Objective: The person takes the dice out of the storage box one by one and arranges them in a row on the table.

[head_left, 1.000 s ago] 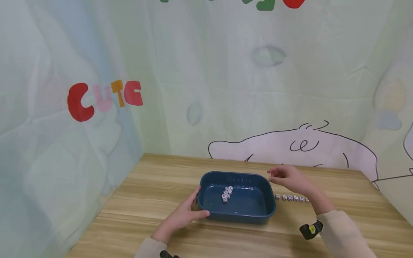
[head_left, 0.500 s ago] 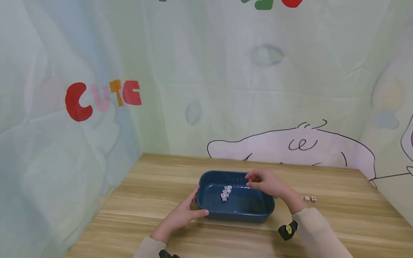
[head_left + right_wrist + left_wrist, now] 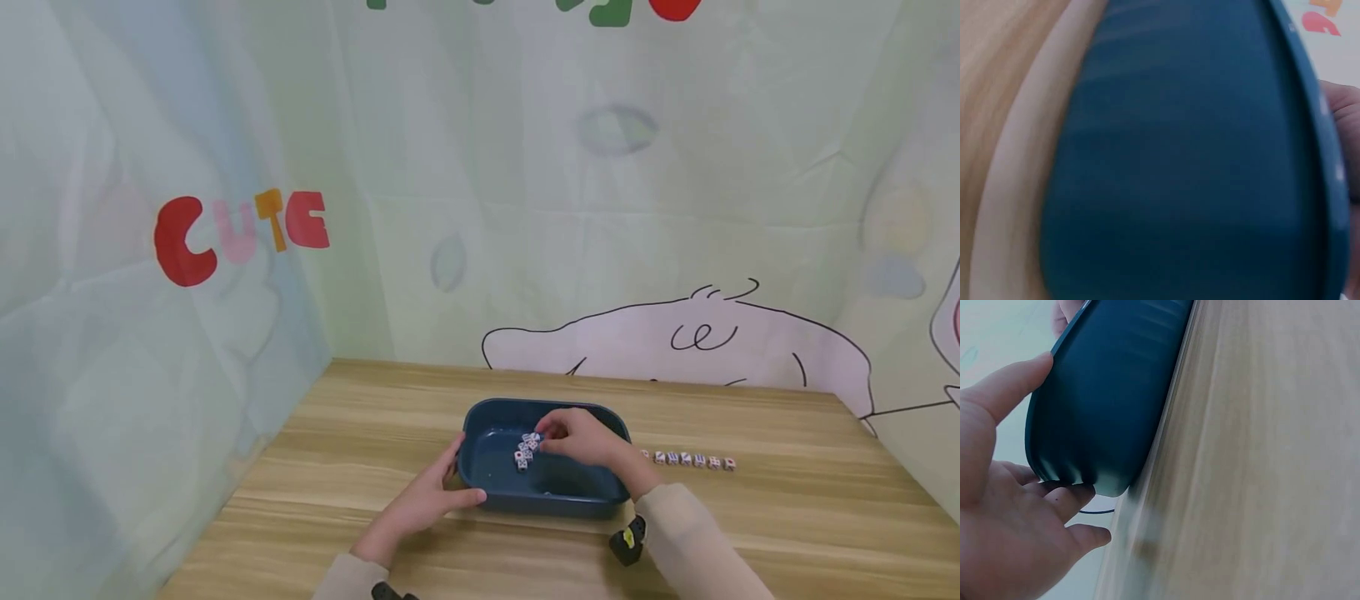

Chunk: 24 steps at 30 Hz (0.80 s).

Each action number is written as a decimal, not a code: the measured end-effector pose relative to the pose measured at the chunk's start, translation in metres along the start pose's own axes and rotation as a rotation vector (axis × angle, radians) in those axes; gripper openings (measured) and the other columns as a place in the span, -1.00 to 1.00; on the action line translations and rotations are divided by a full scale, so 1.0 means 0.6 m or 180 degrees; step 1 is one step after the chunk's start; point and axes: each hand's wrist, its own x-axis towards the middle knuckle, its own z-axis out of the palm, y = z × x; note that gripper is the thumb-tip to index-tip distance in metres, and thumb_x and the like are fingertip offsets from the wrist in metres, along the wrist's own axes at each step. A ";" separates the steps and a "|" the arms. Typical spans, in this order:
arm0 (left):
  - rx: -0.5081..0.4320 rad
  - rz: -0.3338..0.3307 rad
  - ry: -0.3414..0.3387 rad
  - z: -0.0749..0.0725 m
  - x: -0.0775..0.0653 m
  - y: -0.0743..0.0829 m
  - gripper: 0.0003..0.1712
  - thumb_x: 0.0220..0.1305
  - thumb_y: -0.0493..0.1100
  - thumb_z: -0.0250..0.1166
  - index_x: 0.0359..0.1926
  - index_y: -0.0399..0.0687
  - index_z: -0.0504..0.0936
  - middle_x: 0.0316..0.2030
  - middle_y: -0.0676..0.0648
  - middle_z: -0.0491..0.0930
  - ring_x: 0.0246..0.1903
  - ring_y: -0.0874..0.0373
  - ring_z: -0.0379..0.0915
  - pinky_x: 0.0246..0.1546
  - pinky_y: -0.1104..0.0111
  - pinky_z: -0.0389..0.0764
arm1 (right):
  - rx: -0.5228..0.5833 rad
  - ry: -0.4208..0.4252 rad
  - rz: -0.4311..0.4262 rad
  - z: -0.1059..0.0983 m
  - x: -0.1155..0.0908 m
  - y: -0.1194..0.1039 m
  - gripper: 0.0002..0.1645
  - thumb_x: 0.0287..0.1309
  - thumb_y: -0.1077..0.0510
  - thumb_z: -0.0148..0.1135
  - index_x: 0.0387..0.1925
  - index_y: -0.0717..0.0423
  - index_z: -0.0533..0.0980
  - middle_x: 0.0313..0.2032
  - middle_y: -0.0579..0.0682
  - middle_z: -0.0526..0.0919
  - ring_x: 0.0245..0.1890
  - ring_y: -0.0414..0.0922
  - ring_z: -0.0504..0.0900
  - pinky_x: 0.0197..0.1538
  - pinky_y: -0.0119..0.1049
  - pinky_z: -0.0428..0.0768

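Note:
A dark blue rectangular plastic tub (image 3: 551, 504) stands on the wooden table. In the head view, my left hand (image 3: 423, 498) holds its left end, with the thumb on the near side and the fingers along the end wall. The left wrist view shows the thumb (image 3: 1032, 375) at the rim and curled fingers against the wall. Several small white dice (image 3: 522, 458) lie clustered inside the tub, left of its middle. My right hand (image 3: 581, 435) reaches over the right part of the tub, its thumb and forefinger slightly apart right at the upper dice. In the right wrist view the tub wall hides most of that hand.
Right of the tub, a straight row of several dice (image 3: 686, 459) lies on the wooden table (image 3: 787, 517). A printed cloth backdrop (image 3: 525, 250) rises behind the table and along its left side.
My right hand has moved left, from above the row of dice, across the tub's right rim and down to the dice inside. My left hand has stayed on the tub.

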 end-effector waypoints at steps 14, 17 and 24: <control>0.0008 -0.0055 0.0001 0.001 -0.003 0.005 0.11 0.18 -0.03 0.40 0.53 -0.09 -0.13 0.47 -0.34 -0.08 0.41 -0.30 -0.07 0.36 -0.12 0.04 | 0.0063 -0.0116 -0.0021 0.030 0.018 0.008 -0.80 0.18 0.27 0.25 -0.16 0.27 0.59 -0.38 -0.06 0.63 -0.38 -0.20 0.53 -0.28 -0.35 0.56; -0.0002 -0.0067 0.0002 0.001 -0.003 0.004 0.11 0.17 -0.03 0.40 0.53 -0.08 -0.12 0.47 -0.33 -0.07 0.42 -0.29 -0.07 0.36 -0.12 0.04 | 0.0063 -0.0142 0.0009 0.033 0.020 0.009 -0.79 0.18 0.26 0.27 -0.15 0.27 0.59 -0.38 -0.07 0.63 -0.39 -0.20 0.52 -0.28 -0.35 0.55; 0.0006 -0.0068 0.0005 0.001 -0.003 0.003 0.11 0.17 -0.02 0.40 0.53 -0.07 -0.12 0.46 -0.34 -0.05 0.41 -0.29 -0.05 0.35 -0.12 0.06 | -0.0060 -0.0156 0.0116 0.040 0.025 0.013 -0.80 0.16 0.23 0.30 -0.17 0.23 0.60 -0.39 -0.08 0.63 -0.39 -0.19 0.53 -0.24 -0.30 0.58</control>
